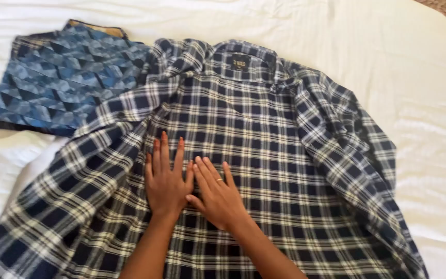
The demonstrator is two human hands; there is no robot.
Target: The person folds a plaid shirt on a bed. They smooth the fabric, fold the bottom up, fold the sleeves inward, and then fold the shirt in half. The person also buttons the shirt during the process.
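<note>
Navy-and-white plaid shirt [264, 155] lies spread open across a white bed [429, 103], collar [246, 64] at the far end, hem toward the person. Both hands rest palm-down on the shirt's middle, side by side and touching at the thumbs. Left hand [165, 181]: fingers straight, slightly fanned, flat on the cloth, gripping nothing. Right hand [218, 194]: fingers extended and flat too, angled left, a ring [219, 180] on one finger, nothing held. Shirt fabric bunches in loose folds along both sides. Folded blue cloth [63, 82] with a geometric pattern sits at the upper left, the shirt's edge overlapping its near corner.
</note>
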